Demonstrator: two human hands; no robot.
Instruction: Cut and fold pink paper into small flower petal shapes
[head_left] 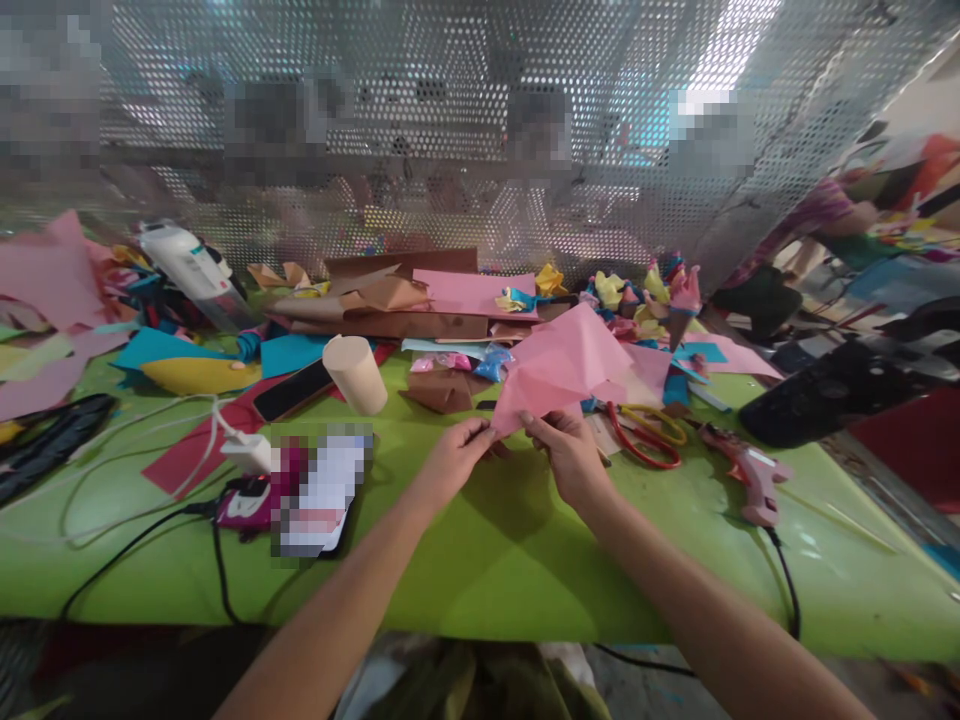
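Between my two hands a sheet of pink paper [564, 352] is held up above the green table, creased and spreading away from me to the upper right. The fingers of my left hand [459, 452] pinch its near corner. My right hand [568, 450] grips the same near edge a little to the right, thumb on top. Just beyond the paper lie small pink and blue shiny packets [491, 362] and a brown paper piece [444, 391]. Scissors with red and yellow handles [646, 440] rest to the right of my right hand.
A pink glue gun [759, 478] with a cord lies at right, near a black bottle-like object [795, 392]. At left are a phone [326, 495], a purple power strip [251, 505], cables and a cardboard tube [355, 376]. Paper flowers line the perforated metal screen [480, 120].
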